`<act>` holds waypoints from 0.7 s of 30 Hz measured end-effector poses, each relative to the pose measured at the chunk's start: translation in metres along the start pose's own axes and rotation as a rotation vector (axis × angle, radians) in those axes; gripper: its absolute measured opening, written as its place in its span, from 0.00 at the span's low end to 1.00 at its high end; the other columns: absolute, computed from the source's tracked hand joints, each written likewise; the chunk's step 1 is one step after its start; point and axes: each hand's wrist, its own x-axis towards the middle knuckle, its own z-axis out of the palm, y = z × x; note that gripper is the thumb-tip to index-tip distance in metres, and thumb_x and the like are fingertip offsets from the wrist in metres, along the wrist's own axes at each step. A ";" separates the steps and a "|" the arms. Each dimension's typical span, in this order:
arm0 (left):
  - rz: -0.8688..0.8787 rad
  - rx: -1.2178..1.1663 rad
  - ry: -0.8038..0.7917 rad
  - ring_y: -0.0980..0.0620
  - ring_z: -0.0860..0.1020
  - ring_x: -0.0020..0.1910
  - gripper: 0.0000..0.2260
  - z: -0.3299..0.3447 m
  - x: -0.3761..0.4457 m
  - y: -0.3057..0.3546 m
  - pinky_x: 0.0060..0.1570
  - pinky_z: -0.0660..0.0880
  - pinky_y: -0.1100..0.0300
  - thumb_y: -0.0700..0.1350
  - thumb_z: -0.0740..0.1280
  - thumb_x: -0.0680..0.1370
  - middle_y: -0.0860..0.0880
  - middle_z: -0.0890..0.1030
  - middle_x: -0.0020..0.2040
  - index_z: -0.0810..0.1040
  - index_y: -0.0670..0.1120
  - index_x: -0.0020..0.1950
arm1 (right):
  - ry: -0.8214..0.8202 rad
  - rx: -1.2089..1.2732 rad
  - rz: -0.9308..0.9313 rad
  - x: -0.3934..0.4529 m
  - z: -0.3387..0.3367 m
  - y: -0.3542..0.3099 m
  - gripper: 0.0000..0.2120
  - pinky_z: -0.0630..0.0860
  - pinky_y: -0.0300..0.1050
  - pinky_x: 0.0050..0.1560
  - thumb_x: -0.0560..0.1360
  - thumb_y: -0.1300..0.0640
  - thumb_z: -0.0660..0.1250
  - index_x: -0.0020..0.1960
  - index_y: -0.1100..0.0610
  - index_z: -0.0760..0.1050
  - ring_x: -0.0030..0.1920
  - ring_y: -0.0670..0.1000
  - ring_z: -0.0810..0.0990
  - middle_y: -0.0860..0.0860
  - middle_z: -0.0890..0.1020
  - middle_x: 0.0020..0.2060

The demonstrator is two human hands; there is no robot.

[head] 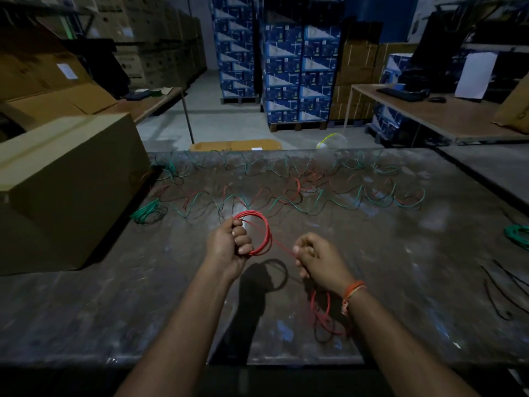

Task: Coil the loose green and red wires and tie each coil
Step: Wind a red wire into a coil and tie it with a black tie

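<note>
Head view, left hand: I see my left hand (229,242) clenched round a red wire coil (259,233), lifted above the table (400,253).
Right hand: my right hand (317,259) pinches the red strand running from that coil.
Loose wires: green and red wires (286,190) sprawl across the far half.
Green coil: a green coil (147,212) lies beside the cardboard box (65,181).

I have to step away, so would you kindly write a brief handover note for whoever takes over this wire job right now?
Left hand grips the red coil, part wound and untied. Right hand pinches its free red strand; the slack lies on the table under the right wrist. One green bundle lies at far left, another at the right edge. Left: finish and tie this coil, then the loose wires across the far side.
</note>
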 end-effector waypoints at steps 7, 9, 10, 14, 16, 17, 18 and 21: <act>0.187 0.295 0.019 0.58 0.55 0.22 0.16 -0.018 0.004 0.010 0.22 0.50 0.65 0.47 0.55 0.86 0.55 0.60 0.26 0.68 0.49 0.38 | -0.119 0.065 0.032 0.000 0.001 0.002 0.07 0.73 0.46 0.37 0.78 0.66 0.70 0.51 0.57 0.74 0.31 0.48 0.73 0.47 0.74 0.28; 0.214 0.343 -0.018 0.58 0.54 0.23 0.16 -0.019 0.003 0.014 0.23 0.50 0.66 0.47 0.55 0.86 0.54 0.59 0.27 0.68 0.49 0.38 | -0.014 0.040 0.046 0.008 0.000 0.008 0.11 0.75 0.52 0.44 0.77 0.68 0.68 0.51 0.54 0.74 0.31 0.45 0.74 0.43 0.73 0.28; 0.227 0.354 -0.026 0.58 0.54 0.23 0.16 -0.018 0.003 0.016 0.23 0.50 0.66 0.46 0.55 0.86 0.54 0.58 0.27 0.67 0.49 0.38 | 0.026 0.021 0.053 0.012 -0.001 0.010 0.12 0.77 0.54 0.47 0.77 0.68 0.68 0.51 0.53 0.73 0.33 0.44 0.75 0.44 0.75 0.31; 0.279 0.433 -0.029 0.57 0.55 0.24 0.16 -0.014 0.002 0.020 0.25 0.50 0.64 0.48 0.55 0.86 0.54 0.60 0.28 0.68 0.49 0.39 | 0.088 -0.100 0.023 0.013 0.000 0.011 0.09 0.77 0.48 0.50 0.77 0.58 0.72 0.55 0.54 0.75 0.46 0.50 0.80 0.50 0.81 0.49; 0.284 0.469 -0.035 0.57 0.56 0.25 0.15 -0.013 0.002 0.019 0.25 0.52 0.64 0.49 0.55 0.86 0.53 0.61 0.29 0.69 0.49 0.40 | 0.223 -0.079 0.011 0.008 0.004 0.010 0.06 0.78 0.50 0.50 0.77 0.53 0.71 0.52 0.52 0.77 0.45 0.50 0.81 0.50 0.82 0.47; 0.284 0.476 -0.042 0.56 0.56 0.25 0.15 -0.012 0.000 0.018 0.24 0.52 0.63 0.49 0.56 0.86 0.53 0.61 0.29 0.69 0.49 0.40 | 0.285 -0.029 0.017 0.004 0.005 0.010 0.05 0.79 0.52 0.50 0.76 0.51 0.70 0.49 0.51 0.78 0.45 0.50 0.81 0.50 0.82 0.44; 0.283 0.474 -0.052 0.56 0.56 0.25 0.15 -0.010 -0.002 0.017 0.24 0.52 0.63 0.49 0.56 0.86 0.53 0.61 0.30 0.69 0.48 0.40 | 0.314 0.024 0.030 0.000 0.007 0.010 0.06 0.79 0.53 0.50 0.74 0.48 0.69 0.47 0.50 0.79 0.44 0.50 0.81 0.48 0.82 0.42; 0.276 0.446 -0.079 0.56 0.55 0.26 0.15 -0.001 -0.011 0.013 0.26 0.50 0.61 0.49 0.56 0.86 0.53 0.60 0.30 0.69 0.48 0.41 | 0.248 0.103 0.068 -0.006 0.008 0.014 0.03 0.78 0.50 0.50 0.76 0.54 0.67 0.47 0.51 0.80 0.45 0.49 0.81 0.47 0.83 0.42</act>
